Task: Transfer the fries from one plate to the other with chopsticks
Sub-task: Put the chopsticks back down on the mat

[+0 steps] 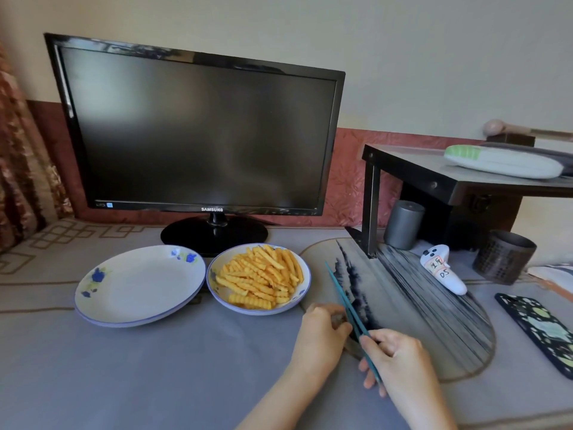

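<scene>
A white plate [214, 293] with a blue rim holds a heap of crinkle-cut fries [260, 279] in front of the monitor. Left of it, touching, lies an empty white plate [139, 283] with blue flowers. A pair of teal chopsticks [344, 301] slants up from my right hand [400, 361], which grips them near their back end; their tips point toward the fries plate but stay right of it. My left hand [322, 333] is curled beside the chopsticks, its fingertips touching them at mid-length.
A black Samsung monitor [198, 131] stands behind the plates. On the right lie a round fan with ink painting [412, 293], a white controller [443, 268], a phone [542, 330], a mesh cup [502, 257], a grey cylinder [403, 225] and a dark shelf [434, 172].
</scene>
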Tool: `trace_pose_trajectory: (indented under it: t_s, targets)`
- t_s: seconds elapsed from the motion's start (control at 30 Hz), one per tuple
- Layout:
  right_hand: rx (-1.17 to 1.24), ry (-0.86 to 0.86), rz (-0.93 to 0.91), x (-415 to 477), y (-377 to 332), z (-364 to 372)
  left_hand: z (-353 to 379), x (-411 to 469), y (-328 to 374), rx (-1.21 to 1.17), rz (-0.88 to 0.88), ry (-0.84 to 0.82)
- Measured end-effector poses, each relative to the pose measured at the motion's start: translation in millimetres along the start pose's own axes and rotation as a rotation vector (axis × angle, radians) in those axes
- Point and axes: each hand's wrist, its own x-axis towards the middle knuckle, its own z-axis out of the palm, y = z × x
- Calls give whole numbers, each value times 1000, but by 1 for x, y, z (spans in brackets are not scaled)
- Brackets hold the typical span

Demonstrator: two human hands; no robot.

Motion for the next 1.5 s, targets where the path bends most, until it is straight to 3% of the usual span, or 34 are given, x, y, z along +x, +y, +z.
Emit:
trace_pose_trajectory:
  t_s: [0.17, 0.33, 0.83, 1.27, 1.5]
  targets:
    - [-386, 49, -45, 6, 0, -2, 6, -4, -3, 90, 118, 3]
    - [-574, 147, -41, 9, 4, -3, 5, -5, -3, 130, 144, -20]
    - [-522, 6, -131, 0, 7, -7, -4, -8, -9, 130, 174, -134]
    - [-579, 24, -169, 15, 16, -1, 0, -10, -12, 93, 212, -30]
    - [-579, 13, -189, 19, 15, -2, -2, -11, -11, 76, 189, -55]
